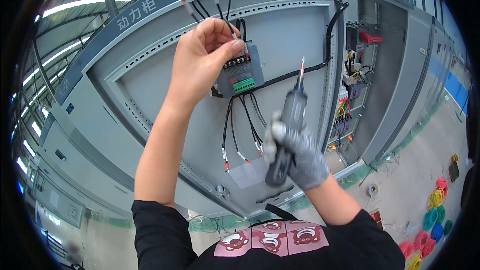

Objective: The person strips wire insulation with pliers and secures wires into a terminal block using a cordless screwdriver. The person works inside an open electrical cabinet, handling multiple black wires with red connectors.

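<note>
My bare left hand (pixel 197 60) is raised to a small grey electrical module (pixel 239 76) on the inside of a cabinet door. Its thumb and fingers are pinched on a black wire (pixel 233 34) with a white sleeve, just above the module's upper row of screw terminals (pixel 237 62). The wire's tip is partly hidden by the thumb. A red-ended wire meets the right end of that row. Lower on the module is a green terminal block (pixel 244 85). In a grey glove, my right hand (pixel 303 162) grips a dark cordless screwdriver (pixel 294 107), its bit pointing up and apart from the module.
Loose black wires with red-and-white ends (pixel 226 157) hang below the module; others stick up above it. A black wrapped cable (pixel 328 40) runs along the door. At right stands an open cabinet (pixel 385 70) with wired components. Coloured wire coils (pixel 431 220) lie on the floor.
</note>
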Demonstrator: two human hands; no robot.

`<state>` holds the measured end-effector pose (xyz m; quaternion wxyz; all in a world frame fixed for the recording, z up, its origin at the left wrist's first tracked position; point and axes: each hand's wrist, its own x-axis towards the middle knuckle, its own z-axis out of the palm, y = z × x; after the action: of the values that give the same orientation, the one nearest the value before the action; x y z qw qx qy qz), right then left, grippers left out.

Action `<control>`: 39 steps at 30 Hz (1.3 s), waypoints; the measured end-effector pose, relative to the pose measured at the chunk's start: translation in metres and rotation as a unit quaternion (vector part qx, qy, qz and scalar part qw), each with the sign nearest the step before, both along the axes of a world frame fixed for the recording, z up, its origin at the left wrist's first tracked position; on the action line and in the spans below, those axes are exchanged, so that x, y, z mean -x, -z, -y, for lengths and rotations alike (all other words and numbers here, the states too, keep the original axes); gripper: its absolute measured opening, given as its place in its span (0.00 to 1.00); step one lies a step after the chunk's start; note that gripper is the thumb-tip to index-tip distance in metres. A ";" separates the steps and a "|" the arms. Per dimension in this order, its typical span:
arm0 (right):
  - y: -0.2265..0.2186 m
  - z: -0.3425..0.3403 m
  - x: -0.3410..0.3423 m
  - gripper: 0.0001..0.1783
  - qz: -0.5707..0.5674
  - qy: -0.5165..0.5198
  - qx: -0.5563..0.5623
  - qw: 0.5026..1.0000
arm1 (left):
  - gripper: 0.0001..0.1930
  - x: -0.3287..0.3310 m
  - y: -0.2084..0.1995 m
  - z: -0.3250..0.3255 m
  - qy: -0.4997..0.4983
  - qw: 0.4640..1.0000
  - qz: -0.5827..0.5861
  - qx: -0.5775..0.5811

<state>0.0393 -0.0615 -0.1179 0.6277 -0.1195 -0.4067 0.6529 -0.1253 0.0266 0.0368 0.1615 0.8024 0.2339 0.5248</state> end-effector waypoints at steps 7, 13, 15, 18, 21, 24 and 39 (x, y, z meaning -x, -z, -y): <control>0.059 0.068 -0.005 0.23 0.121 -0.277 0.133 0.944 | 0.06 0.005 -0.015 -0.016 -0.043 0.996 -0.070 -0.030; 0.064 0.084 -0.010 0.32 0.176 -0.273 0.187 0.927 | 0.05 0.005 -0.011 -0.020 -0.035 0.994 -0.087 -0.047; 0.051 0.084 -0.011 0.37 0.211 -0.192 0.163 0.945 | 0.06 0.005 -0.009 -0.025 -0.046 0.991 -0.100 -0.077; 0.021 0.066 -0.023 0.37 0.228 -0.074 0.098 0.966 | 0.06 0.007 -0.003 -0.031 -0.089 0.978 -0.101 -0.162; 0.010 0.047 -0.029 0.33 0.110 -0.051 0.096 0.988 | 0.07 0.013 -0.002 -0.035 -0.069 0.977 -0.090 -0.181; 0.007 0.036 -0.032 0.33 -0.004 -0.122 0.125 0.985 | 0.03 0.002 -0.003 -0.024 0.007 0.998 -0.057 -0.039; -0.048 0.047 -0.011 0.36 0.224 0.048 0.083 0.970 | 0.05 0.017 -0.001 -0.044 0.052 0.992 -0.068 -0.095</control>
<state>0.0502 -0.1088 -0.0696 0.5391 -0.3340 -0.4753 0.6098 -0.1421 0.0706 0.0380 0.0954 0.8590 0.1513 0.4797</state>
